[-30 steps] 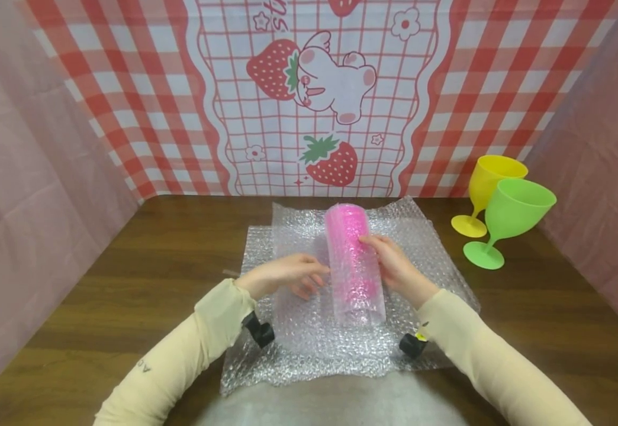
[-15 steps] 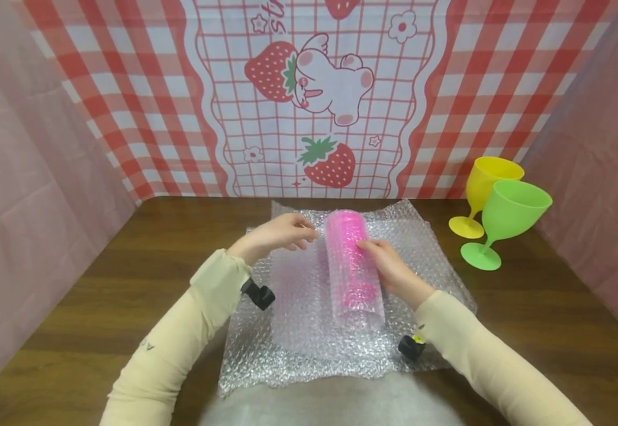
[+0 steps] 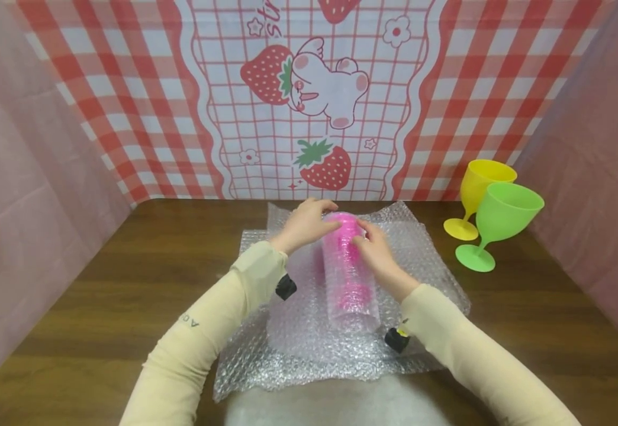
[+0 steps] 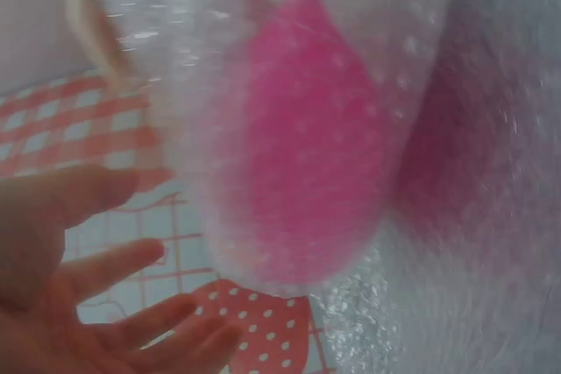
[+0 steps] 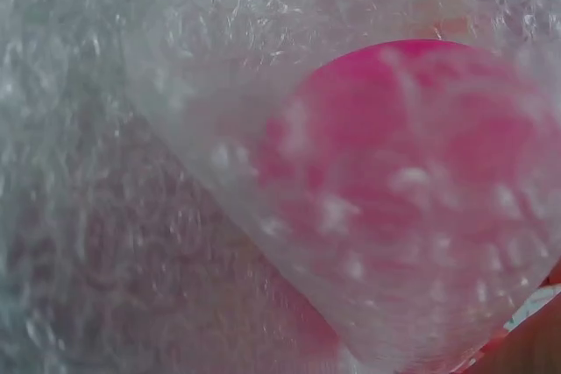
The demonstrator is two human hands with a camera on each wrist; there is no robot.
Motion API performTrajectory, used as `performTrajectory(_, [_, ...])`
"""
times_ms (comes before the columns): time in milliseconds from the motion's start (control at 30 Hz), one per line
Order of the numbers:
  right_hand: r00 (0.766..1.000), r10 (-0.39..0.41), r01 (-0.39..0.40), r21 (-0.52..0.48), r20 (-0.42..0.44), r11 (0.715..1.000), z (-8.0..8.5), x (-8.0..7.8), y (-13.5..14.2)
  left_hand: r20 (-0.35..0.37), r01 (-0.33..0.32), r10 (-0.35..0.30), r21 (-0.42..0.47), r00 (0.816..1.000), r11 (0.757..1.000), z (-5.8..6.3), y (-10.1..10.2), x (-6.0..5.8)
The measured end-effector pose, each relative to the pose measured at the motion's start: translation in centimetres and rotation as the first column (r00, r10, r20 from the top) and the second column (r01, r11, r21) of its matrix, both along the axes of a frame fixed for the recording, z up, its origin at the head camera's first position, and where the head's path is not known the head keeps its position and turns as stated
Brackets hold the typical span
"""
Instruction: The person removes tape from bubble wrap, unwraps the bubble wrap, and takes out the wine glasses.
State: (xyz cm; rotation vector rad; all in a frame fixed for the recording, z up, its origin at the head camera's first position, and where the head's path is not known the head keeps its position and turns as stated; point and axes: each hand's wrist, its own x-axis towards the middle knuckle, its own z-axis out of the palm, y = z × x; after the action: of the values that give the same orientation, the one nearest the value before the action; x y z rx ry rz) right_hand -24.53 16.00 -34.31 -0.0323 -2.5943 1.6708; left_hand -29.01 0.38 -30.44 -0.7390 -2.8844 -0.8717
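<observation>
A pink goblet (image 4: 311, 129), its stem and bowl visible through the plastic, lies rolled in a tube of clear bubble wrap (image 3: 351, 313). The bowl end points toward the back wall. My right hand (image 3: 380, 260) grips the roll from its right side near that end, thumb on top. At the left of the same end is my left hand (image 3: 306, 225), its fingers spread and relaxed beside the wrap in the left wrist view. Under the roll spreads flat bubble wrap sheeting (image 3: 266, 373). Most of my right hand is hidden in the right wrist view.
A green goblet (image 3: 506, 213) and a yellow goblet (image 3: 479, 183) stand upright at the right back of the wooden table (image 3: 144, 284). A strawberry-print cloth (image 3: 309, 130) hangs behind. Pale sheeting (image 3: 335, 402) lies at the front edge.
My left hand has left the roll's left side, swung up and back, and come in beside its far end. The right hand has kept its grip on the roll.
</observation>
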Motion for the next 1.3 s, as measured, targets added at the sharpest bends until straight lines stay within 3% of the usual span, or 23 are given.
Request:
performTrajectory(167, [1.000, 0.011, -0.011, 0.022, 0.029, 1.000, -0.1, 0.1, -0.6, -0.102, -0.028, 0.018, -0.104, 0.995, 0.994, -0.9, 0.5, -0.5])
performTrajectory(533, [0.998, -0.010, 0.008, 0.031, 0.056, 0.999, -0.2, 0.2, -1.2, -0.045, 0.001, -0.008, -0.163, 0.999, 0.987, -0.7, 1.2, -1.2])
performTrajectory(633, [0.998, -0.008, 0.005, 0.056, 0.054, 0.998, -0.2, 0.3, -1.3, -0.076, 0.009, -0.030, -0.261, 0.997, 0.965, -0.7, 1.5, -1.2])
performTrajectory(767, [0.999, 0.000, -0.004, 0.073, 0.046, 0.997, -0.2, 0.5, -1.5, -0.132, 0.005, -0.063, -0.399, 0.989, 0.917, -0.5, 1.9, -0.9])
performTrajectory(833, [0.999, 0.005, -0.008, 0.075, 0.045, 0.997, -0.1, 0.5, -1.5, -0.137, 0.004, -0.069, -0.427, 0.988, 0.904, -0.3, 2.0, -0.7])
performTrajectory(1300, [0.999, 0.020, -0.022, 0.047, 0.040, 0.999, -0.5, 0.4, -1.4, -0.190, 0.024, -0.115, -0.424, 0.975, 0.905, -0.5, 1.9, -0.5])
